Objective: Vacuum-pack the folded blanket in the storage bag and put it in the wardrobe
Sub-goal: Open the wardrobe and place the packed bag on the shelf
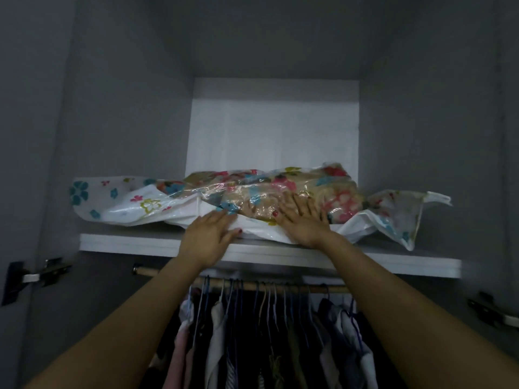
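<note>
Hands flat on the load, apart from each other. Left hand [206, 239] lies fingers-straight on the near white edge of the storage bag [252, 197], at the shelf lip. Right hand [302, 220] is spread palm-down on the bag's front face, fingers over the tan blanket [280, 196] showing through the clear film. Neither hand is curled round anything; both press or push.

Bag sits on the wardrobe's top shelf [126, 242], long axis across the opening. Looks flattened, film tight on the blanket, so packing reads as done; this is the stow step. Near edge is at the shelf front, with the loose right corner [404, 234] drooping over it. Left flap [112, 200] is crumpled against the side wall.

To do it well, my read:
- push with flat palms, low on the pack, even on both sides so it slides straight back
- avoid fingernails digging into the film; a puncture probably lets air back in
- tuck the hanging corner up onto the shelf before letting go
- plenty of depth behind, so seat it well in

Below: hanging rail [331, 289] with clothes on hangers [252, 332]. Door hinge [36, 273] at left.
</note>
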